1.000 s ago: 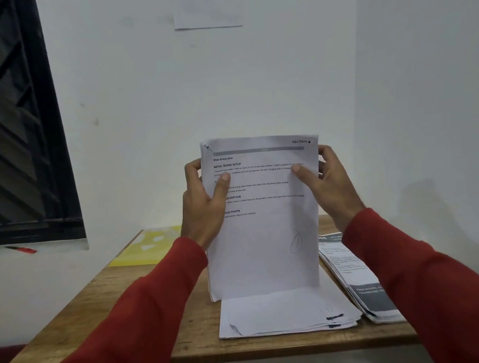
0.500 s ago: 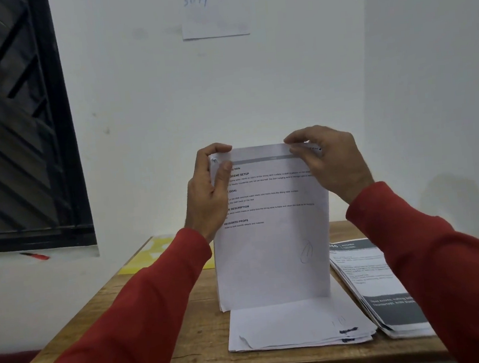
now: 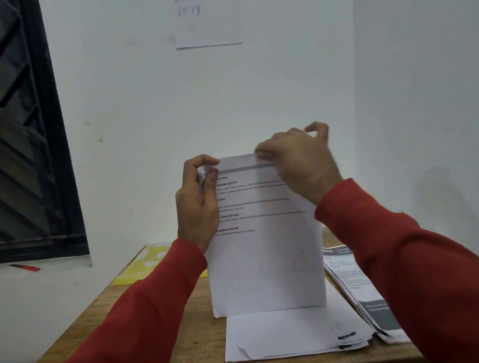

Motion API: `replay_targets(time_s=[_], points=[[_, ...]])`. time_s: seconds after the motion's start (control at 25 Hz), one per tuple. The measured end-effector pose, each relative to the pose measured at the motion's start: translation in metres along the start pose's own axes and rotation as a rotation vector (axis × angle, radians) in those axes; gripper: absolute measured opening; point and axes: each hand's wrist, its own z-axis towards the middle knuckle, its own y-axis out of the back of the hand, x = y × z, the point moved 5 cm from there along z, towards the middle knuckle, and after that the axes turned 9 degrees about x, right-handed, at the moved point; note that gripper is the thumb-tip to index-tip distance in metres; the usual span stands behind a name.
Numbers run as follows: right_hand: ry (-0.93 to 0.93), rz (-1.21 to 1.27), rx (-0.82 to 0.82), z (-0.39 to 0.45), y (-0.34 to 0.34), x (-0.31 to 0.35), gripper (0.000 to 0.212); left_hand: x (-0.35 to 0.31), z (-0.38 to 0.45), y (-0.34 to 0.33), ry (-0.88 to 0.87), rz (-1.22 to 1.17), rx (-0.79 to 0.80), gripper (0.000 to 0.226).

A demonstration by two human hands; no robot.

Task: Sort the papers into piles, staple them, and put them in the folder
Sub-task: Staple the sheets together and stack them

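Note:
I hold a stack of printed white papers upright, its bottom edge standing on the wooden table. My left hand grips the stack's top left corner, thumb in front and fingers curled over the top edge. My right hand is on the top edge toward the right, fingertips curled on the paper. A flat pile of white sheets lies in front of the stack. Another pile with grey-banded pages lies to the right. A yellow folder lies at the table's back left.
The table stands in a corner, with white walls close behind and to the right. A dark window with a grille is on the left, with a red pen on its sill. A paper notice hangs on the wall.
Both hands slid from the stack's sides up to its top edge. My right hand then moved left along the top. The stack stays upright on the table.

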Motion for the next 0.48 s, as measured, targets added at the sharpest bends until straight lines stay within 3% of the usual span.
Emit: replay_targets(time_s=[0.28,0.48], points=[[-0.180,0.624,0.052,-0.021,-0.006,-0.079,0.010,-0.002,0.003,-0.008,0.010,-0.046,0.037,0.016],[-0.165,0.622,-0.037,-0.023,-0.003,-0.076,0.010,0.005,0.005,-0.004,0.207,-0.333,0.060,0.024]])
